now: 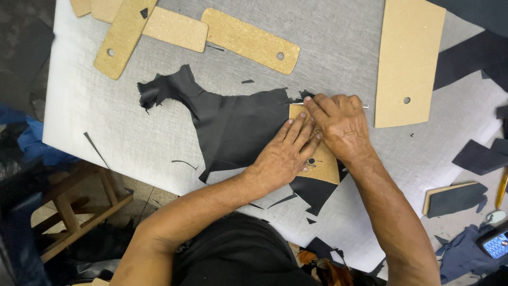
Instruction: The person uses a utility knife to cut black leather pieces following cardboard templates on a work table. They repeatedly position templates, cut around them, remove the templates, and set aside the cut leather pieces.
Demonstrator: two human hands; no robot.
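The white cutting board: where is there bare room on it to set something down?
The white cutting board is bare along its left side, left of the ragged black leather piece and below the tan cardboard templates. Another bare patch lies right of the right hand, below the large rectangular tan template. It is crowded in the middle, where the left hand presses a small template.

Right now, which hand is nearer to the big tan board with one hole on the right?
The right hand. It rests just left of the big tan board, apart from it. The left hand lies farther left, pressing the small tan template.
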